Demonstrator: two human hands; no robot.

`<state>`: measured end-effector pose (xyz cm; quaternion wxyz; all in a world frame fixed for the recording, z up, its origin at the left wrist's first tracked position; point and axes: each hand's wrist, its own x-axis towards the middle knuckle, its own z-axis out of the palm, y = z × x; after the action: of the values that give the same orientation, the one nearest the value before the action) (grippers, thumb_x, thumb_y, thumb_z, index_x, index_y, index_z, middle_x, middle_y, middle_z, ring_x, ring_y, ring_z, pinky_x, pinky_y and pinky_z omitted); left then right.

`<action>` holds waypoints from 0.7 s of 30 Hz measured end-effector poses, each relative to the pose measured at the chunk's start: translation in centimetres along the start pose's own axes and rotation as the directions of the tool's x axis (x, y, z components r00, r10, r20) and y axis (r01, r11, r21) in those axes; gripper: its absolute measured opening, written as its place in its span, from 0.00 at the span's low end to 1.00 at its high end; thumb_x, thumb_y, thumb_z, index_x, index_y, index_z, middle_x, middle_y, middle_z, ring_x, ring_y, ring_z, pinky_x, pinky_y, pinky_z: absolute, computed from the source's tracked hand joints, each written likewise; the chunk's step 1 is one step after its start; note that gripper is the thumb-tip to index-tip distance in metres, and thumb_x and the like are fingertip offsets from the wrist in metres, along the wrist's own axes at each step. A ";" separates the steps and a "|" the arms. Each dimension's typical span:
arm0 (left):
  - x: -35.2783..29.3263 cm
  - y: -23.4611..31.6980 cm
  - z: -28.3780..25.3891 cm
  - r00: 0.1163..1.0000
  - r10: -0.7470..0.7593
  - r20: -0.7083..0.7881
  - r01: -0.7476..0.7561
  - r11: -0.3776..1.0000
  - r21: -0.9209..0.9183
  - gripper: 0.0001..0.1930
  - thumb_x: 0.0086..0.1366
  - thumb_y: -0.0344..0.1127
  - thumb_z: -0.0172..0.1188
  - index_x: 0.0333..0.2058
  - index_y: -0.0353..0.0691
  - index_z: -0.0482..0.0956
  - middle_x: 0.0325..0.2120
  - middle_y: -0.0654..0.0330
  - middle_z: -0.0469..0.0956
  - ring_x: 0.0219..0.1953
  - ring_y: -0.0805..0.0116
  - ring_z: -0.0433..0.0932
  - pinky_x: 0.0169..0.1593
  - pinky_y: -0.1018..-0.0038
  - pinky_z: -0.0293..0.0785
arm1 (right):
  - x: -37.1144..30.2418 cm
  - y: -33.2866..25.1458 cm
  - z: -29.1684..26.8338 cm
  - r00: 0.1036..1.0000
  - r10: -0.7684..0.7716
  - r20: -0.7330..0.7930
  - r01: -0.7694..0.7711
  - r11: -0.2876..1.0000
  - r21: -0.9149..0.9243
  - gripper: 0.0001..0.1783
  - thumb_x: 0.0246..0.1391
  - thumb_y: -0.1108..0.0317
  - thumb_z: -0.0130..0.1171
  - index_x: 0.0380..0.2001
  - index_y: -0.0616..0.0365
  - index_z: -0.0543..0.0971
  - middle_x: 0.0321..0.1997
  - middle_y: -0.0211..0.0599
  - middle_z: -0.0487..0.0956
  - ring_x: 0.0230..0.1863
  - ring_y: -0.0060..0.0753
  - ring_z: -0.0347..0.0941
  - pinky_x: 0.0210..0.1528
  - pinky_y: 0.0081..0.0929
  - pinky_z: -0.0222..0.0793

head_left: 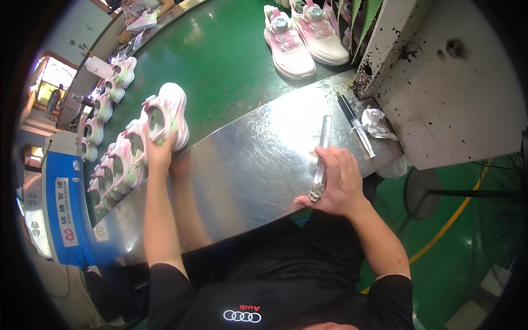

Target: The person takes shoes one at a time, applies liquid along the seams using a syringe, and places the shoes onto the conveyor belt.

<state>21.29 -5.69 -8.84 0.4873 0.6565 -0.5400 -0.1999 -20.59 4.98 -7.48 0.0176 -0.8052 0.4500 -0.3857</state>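
My left hand (159,151) is closed on the rear of a white, pink and pale green shoe (175,104), at the front of a row of similar shoes (124,157) along the green surface. Its fingers are partly hidden by the shoe. Over the metal ledge (247,165), my right hand (341,179) has its fingers and thumb around a slim, clear and silvery stick (325,132); its exact kind I cannot make out. Beyond that hand lie a syringe (363,137) with a dark end and a crumpled white tissue (377,124).
Two pale pink shoes with dial closures (289,52) stand at the far edge of the ledge. A paint-spattered white panel (456,82) rises on the right. More shoes (103,107) line the far left, near a white bottle (99,67). Another person's arm (165,6) shows at the top.
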 end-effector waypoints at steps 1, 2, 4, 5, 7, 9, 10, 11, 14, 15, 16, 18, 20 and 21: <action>0.4 0.4 0.4 1.000 0.002 0.014 -0.003 0.999 0.039 0.42 0.49 0.34 0.67 0.59 0.33 0.53 0.55 0.51 0.60 0.58 0.59 0.59 0.59 0.68 0.56 | 0.0 0.0 0.0 1.000 -0.002 -0.005 0.002 1.000 -0.012 0.48 0.34 0.34 0.61 0.51 0.59 0.64 0.38 0.42 0.66 0.34 0.42 0.64 0.37 0.35 0.63; 0.7 0.9 0.6 1.000 0.004 0.026 -0.007 0.997 0.080 0.41 0.48 0.35 0.67 0.59 0.34 0.54 0.54 0.51 0.60 0.57 0.59 0.59 0.59 0.68 0.56 | -0.1 0.0 0.0 1.000 -0.008 -0.005 0.007 1.000 -0.017 0.48 0.34 0.34 0.61 0.51 0.59 0.64 0.38 0.42 0.66 0.34 0.42 0.64 0.37 0.35 0.63; 1.5 1.0 0.0 1.000 0.022 0.007 -0.023 0.997 0.071 0.39 0.48 0.34 0.67 0.57 0.34 0.57 0.52 0.51 0.63 0.52 0.60 0.66 0.53 0.70 0.64 | -0.1 -0.2 0.1 1.000 0.001 -0.010 -0.002 0.999 -0.033 0.48 0.34 0.34 0.60 0.51 0.60 0.64 0.39 0.42 0.66 0.34 0.42 0.64 0.37 0.35 0.63; 1.5 1.2 -1.2 1.000 0.026 -0.001 -0.026 0.997 0.073 0.39 0.48 0.34 0.67 0.57 0.34 0.57 0.52 0.51 0.63 0.52 0.60 0.66 0.53 0.70 0.64 | 0.0 -0.3 0.2 1.000 -0.006 -0.014 0.006 1.000 -0.029 0.48 0.34 0.34 0.60 0.51 0.60 0.64 0.39 0.42 0.66 0.34 0.42 0.64 0.37 0.35 0.63; 0.8 1.5 -2.3 0.970 -0.184 0.156 0.204 0.971 -0.123 0.37 0.48 0.32 0.67 0.56 0.34 0.58 0.45 0.54 0.69 0.43 0.65 0.72 0.44 0.73 0.70 | -0.2 0.1 0.0 1.000 0.006 -0.007 -0.006 1.000 -0.024 0.49 0.33 0.34 0.61 0.52 0.60 0.64 0.39 0.42 0.66 0.35 0.43 0.64 0.38 0.35 0.63; -1.6 0.2 -4.6 0.946 -0.298 0.124 0.311 0.944 -0.106 0.37 0.49 0.30 0.67 0.56 0.33 0.58 0.39 0.58 0.73 0.36 0.70 0.74 0.37 0.76 0.72 | -0.3 0.2 -0.2 1.000 0.012 -0.002 -0.012 1.000 -0.026 0.49 0.33 0.34 0.62 0.52 0.60 0.64 0.39 0.42 0.66 0.36 0.43 0.64 0.39 0.36 0.62; -4.0 0.4 -5.9 0.955 -0.267 0.129 0.287 0.942 -0.176 0.37 0.49 0.29 0.66 0.57 0.33 0.57 0.38 0.59 0.72 0.36 0.70 0.74 0.36 0.76 0.72 | -0.3 0.2 -0.3 1.000 0.014 0.002 -0.014 1.000 -0.012 0.49 0.33 0.35 0.62 0.52 0.60 0.63 0.38 0.42 0.66 0.36 0.43 0.64 0.40 0.36 0.62; -6.3 1.0 -7.4 0.963 -0.237 0.131 0.263 0.934 -0.244 0.37 0.49 0.28 0.65 0.57 0.32 0.56 0.37 0.59 0.72 0.36 0.71 0.74 0.36 0.76 0.72 | -0.2 0.1 -0.4 1.000 0.018 0.000 -0.018 1.000 -0.012 0.49 0.33 0.35 0.62 0.52 0.60 0.63 0.38 0.42 0.66 0.36 0.43 0.64 0.40 0.36 0.62; -12.8 5.0 -7.3 0.965 -0.068 0.255 0.108 0.983 -0.147 0.39 0.49 0.29 0.63 0.58 0.31 0.53 0.44 0.56 0.68 0.44 0.63 0.70 0.47 0.72 0.68 | 0.0 -0.1 -0.8 0.998 0.048 0.043 -0.050 0.998 0.040 0.50 0.32 0.35 0.63 0.53 0.60 0.62 0.40 0.43 0.67 0.38 0.44 0.65 0.43 0.36 0.62; -14.7 6.0 -6.2 0.967 0.028 0.254 -0.014 0.998 -0.057 0.40 0.47 0.30 0.64 0.58 0.32 0.53 0.47 0.54 0.65 0.48 0.61 0.66 0.51 0.70 0.64 | 0.1 -0.2 -1.1 0.996 0.054 0.071 -0.061 0.994 0.096 0.52 0.32 0.35 0.63 0.54 0.61 0.61 0.42 0.45 0.67 0.40 0.45 0.65 0.45 0.37 0.61; -16.5 6.9 -5.1 0.960 0.124 0.252 -0.136 0.990 0.034 0.41 0.46 0.32 0.64 0.58 0.32 0.53 0.50 0.52 0.62 0.52 0.59 0.63 0.55 0.68 0.60 | 0.0 -0.1 -1.4 0.993 0.059 0.101 -0.074 0.986 0.152 0.53 0.32 0.35 0.64 0.55 0.61 0.60 0.43 0.46 0.67 0.41 0.46 0.65 0.47 0.37 0.60; -18.3 7.9 -5.4 0.902 0.163 0.400 -0.286 0.920 0.270 0.49 0.39 0.27 0.64 0.61 0.32 0.47 0.56 0.52 0.55 0.60 0.62 0.54 0.62 0.69 0.49 | -0.1 -0.2 -2.1 0.985 0.082 0.150 -0.117 0.962 0.248 0.54 0.32 0.35 0.64 0.56 0.62 0.59 0.44 0.47 0.67 0.43 0.47 0.64 0.48 0.37 0.60; -17.8 9.2 -5.0 0.933 -0.009 0.360 0.122 0.948 -0.293 0.45 0.40 0.35 0.63 0.59 0.36 0.53 0.52 0.52 0.60 0.54 0.57 0.62 0.55 0.67 0.62 | -0.8 -0.4 -2.7 0.961 0.122 0.248 -0.210 0.907 0.365 0.57 0.32 0.35 0.65 0.58 0.63 0.56 0.46 0.49 0.66 0.46 0.48 0.63 0.51 0.37 0.59; -16.8 9.9 -4.6 0.925 -0.120 0.362 0.316 0.771 -0.553 0.44 0.40 0.34 0.63 0.59 0.38 0.54 0.51 0.54 0.61 0.53 0.59 0.64 0.52 0.68 0.67 | -1.1 -0.4 -3.2 0.960 0.121 0.251 -0.208 0.911 0.355 0.57 0.32 0.35 0.65 0.58 0.63 0.56 0.46 0.49 0.66 0.46 0.48 0.63 0.51 0.37 0.59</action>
<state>14.13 12.00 -2.78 0.5538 0.4872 -0.4359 -0.5157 -22.71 7.03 -5.79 0.2554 -0.7839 0.4288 -0.3692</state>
